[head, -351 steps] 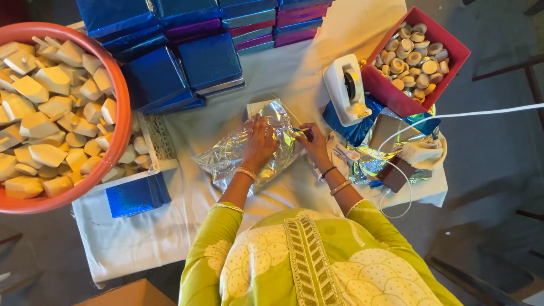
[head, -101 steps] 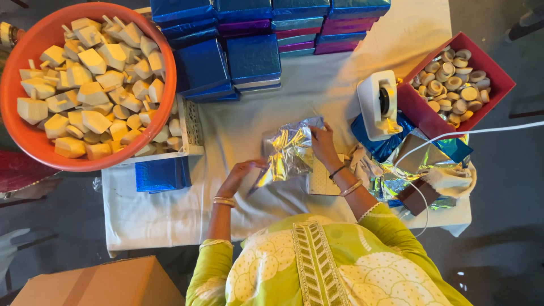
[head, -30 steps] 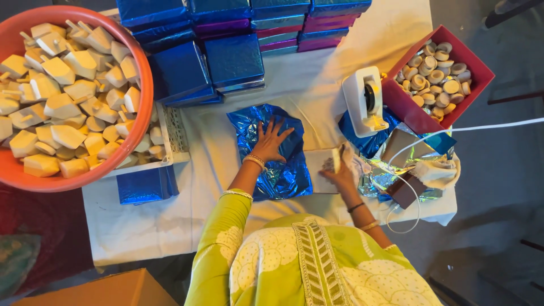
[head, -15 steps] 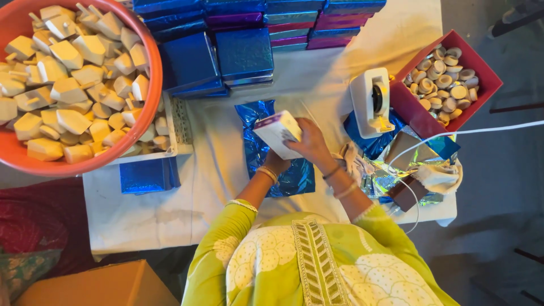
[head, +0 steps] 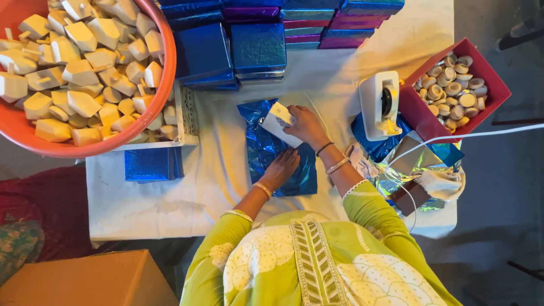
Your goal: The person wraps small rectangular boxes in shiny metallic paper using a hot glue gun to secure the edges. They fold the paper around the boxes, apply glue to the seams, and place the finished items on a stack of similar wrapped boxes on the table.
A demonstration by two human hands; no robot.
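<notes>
The blue foil sheet (head: 277,150) lies spread flat on the white-covered worktop (head: 215,187), and everything else is placed here from it. The left hand (head: 281,168) rests palm down on the sheet's near half, fingers spread and gripping nothing, pinning the foil. The right hand (head: 304,126) sits over the sheet's far right corner, fingers closed around a small white box (head: 279,120) held tilted just above the foil.

Judging by how things lie, the wrapping of this box has barely begun: the sheet is laid out and smoothed, the box is on its way onto it, but no fold is made and no tape applied. Beyond the sheet's far edge stand stacks of wrapped blue and purple boxes (head: 258,45), which suggests many are already finished. To the sheet's right stands a white tape dispenser (head: 381,105), and beyond that a red tray of small round pieces (head: 456,88). To the sheet's left, a large orange tub of pale wooden tops (head: 85,68) sits over a white crate; a loose blue-wrapped flat box (head: 152,164) lies nearer.

Compared with half a second ago, the box has come down lower toward the foil and the left hand has moved from beneath the box onto the sheet. A second ago the left hand was pressing the sheet's middle while the right reached away to the sheet's right side.
</notes>
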